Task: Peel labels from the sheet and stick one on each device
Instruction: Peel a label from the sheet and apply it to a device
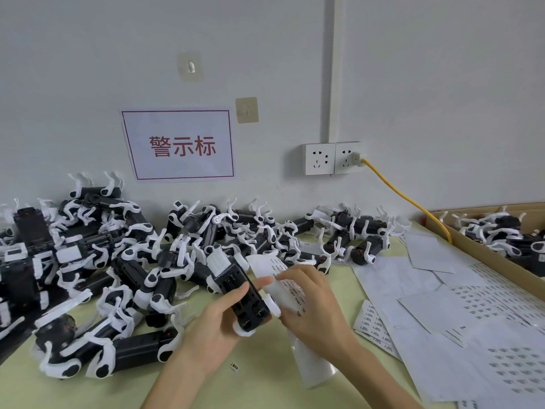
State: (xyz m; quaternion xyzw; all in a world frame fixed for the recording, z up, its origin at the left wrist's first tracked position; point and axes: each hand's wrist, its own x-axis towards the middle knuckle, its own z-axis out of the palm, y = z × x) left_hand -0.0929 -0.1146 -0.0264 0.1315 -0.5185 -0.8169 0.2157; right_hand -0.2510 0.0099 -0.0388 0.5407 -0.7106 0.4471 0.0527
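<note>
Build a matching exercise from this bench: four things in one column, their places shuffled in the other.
1 lifted device; 2 label sheet; 3 yellow cable; 4 cardboard box
A plugged into wall socket; B gripped in left hand; C at table's right edge; D pinched by right hand
Pairs: 1-B, 2-D, 3-A, 4-C

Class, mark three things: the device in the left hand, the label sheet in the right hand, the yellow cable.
device [244, 293]: head view, black body.
label sheet [265, 265]: head view, upper curled end.
yellow cable [396, 191]: head view, middle of its run.
</note>
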